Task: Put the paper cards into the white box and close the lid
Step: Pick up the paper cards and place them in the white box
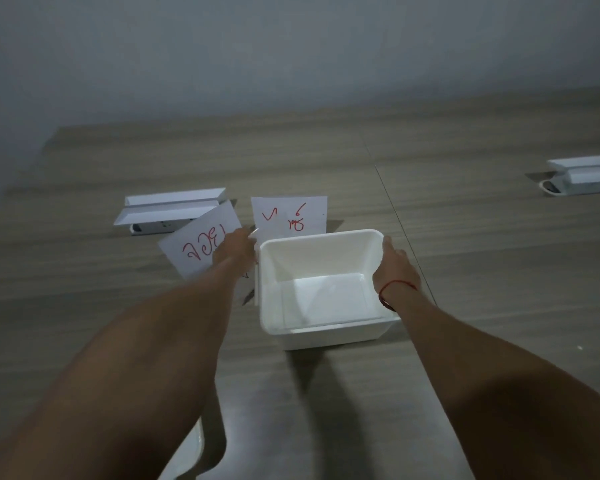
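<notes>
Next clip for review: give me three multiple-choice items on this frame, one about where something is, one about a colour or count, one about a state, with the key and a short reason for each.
1. Where do the paper cards lie relative to the white box?
A. Inside it
B. On the table beyond it and to its left
C. Under it

2. What colour is the writing on the cards?
A. Red
B. Blue
C. Black

3. What state is the box in?
A. Lid closed
C. Open and full of cards
B. Open, no cards inside

Key: 1 B, both cards rest on the table past the box's far-left corner. 2 A, the marks are red. 3 B, the white interior is bare, with the left hand and right hand at its sides.
</notes>
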`<action>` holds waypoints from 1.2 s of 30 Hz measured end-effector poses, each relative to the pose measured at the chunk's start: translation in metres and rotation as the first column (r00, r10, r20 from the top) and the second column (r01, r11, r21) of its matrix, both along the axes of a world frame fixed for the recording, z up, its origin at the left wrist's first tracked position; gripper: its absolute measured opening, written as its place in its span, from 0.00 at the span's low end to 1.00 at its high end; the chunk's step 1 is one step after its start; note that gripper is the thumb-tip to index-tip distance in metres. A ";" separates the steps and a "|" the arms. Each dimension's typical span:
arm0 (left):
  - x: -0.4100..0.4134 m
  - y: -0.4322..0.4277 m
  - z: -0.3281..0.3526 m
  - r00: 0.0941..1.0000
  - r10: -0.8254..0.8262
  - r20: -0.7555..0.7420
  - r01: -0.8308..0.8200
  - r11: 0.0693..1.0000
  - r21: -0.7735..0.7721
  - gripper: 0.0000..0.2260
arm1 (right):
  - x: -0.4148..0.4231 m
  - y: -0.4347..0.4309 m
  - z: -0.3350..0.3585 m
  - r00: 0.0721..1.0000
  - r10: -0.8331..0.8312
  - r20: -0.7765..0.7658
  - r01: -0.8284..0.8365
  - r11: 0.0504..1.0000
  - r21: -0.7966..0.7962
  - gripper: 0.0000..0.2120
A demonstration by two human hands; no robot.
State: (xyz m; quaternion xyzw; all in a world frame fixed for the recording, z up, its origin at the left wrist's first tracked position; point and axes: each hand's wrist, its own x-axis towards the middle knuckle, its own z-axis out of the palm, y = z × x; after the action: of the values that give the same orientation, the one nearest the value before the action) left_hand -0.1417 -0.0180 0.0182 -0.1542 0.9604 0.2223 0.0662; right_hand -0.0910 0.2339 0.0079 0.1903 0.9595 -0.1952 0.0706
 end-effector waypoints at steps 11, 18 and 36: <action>-0.007 0.026 0.110 0.878 -0.251 -0.407 0.230 0.968 -0.101 0.13 | 0.022 -0.010 0.020 0.991 -0.068 0.117 0.086 0.985 -0.150 0.34; 0.031 0.050 0.088 0.867 -0.467 -0.175 0.483 0.873 0.064 0.12 | 0.030 -0.014 0.022 0.987 -0.050 0.154 0.074 0.985 -0.154 0.33; 0.047 0.025 0.036 0.721 -0.444 0.532 0.307 0.893 0.329 0.24 | 0.001 -0.046 0.021 0.989 -0.007 0.145 0.037 0.978 -0.207 0.32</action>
State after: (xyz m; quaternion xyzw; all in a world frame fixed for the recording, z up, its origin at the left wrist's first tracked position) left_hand -0.0944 0.0070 0.0547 -0.0087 0.8711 0.2479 0.4239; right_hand -0.0902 0.1880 0.0292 0.2060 0.9240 -0.2815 0.1570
